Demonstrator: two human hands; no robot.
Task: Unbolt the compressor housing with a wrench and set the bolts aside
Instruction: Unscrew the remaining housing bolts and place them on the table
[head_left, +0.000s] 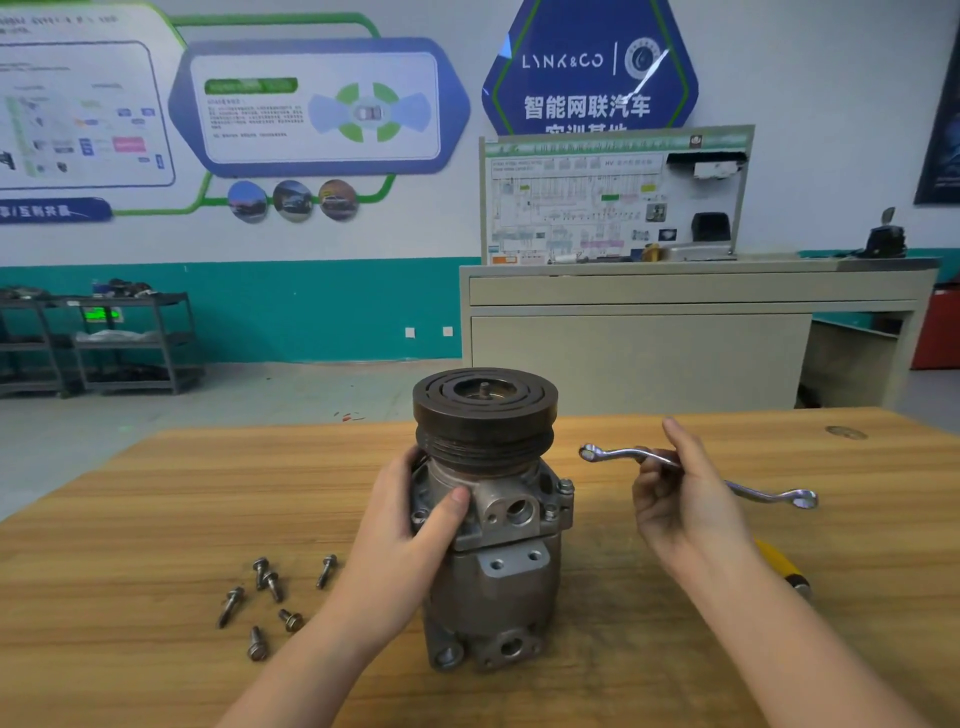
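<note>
The left hand (415, 519) gripped the compressor (493, 519); right-hand fingers (649, 483) pinched the wrench (613, 456), which should seat squarely on the remaining bolt (565, 486).

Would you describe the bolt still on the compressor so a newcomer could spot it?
Find the compressor standing on the wooden table. Below its dark pulley, on the flange's right side, sits one bolt. Unlike the loose bolts lying left, it stands upright in the housing.

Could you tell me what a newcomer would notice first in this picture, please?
First the compressor, standing upright mid-table with its dark pulley on top, steadied by the left hand. To its right, the right hand holds a shiny wrench in the air. Six loose bolts lie on the table at the left.
</note>
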